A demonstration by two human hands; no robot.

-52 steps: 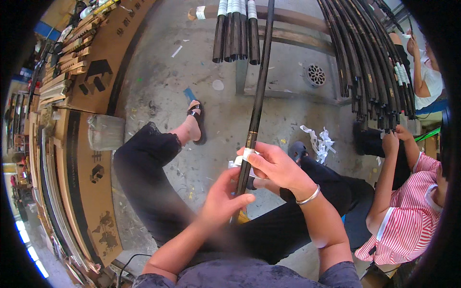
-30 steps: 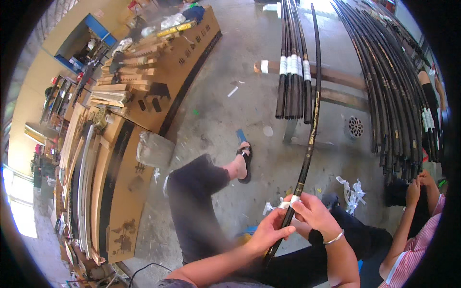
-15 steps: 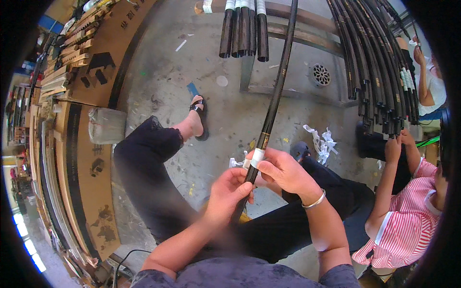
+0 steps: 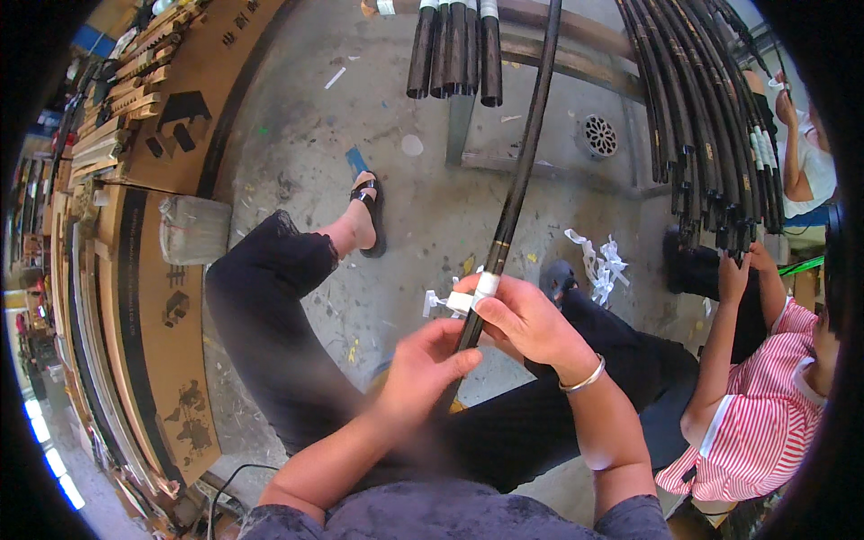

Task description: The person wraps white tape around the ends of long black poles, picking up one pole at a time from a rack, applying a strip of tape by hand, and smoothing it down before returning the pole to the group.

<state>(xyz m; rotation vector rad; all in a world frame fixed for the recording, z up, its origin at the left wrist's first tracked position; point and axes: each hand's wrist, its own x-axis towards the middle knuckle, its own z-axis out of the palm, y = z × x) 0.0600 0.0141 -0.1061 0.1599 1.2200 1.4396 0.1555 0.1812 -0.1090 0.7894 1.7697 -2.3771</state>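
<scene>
Right hand (image 4: 531,317) and left hand (image 4: 419,362) are closed around a long glossy-black pole (image 4: 516,189), slanted over grey concrete floor (image 4: 297,171); its white tape-like band (image 4: 487,285) could be wrinkled if the pole is twisted by a slackening grip.

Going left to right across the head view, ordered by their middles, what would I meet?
Cardboard boxes → black sandal → left hand → right hand, both hands on the dark pole → loose white strips → pole bundle → person in white.
</scene>
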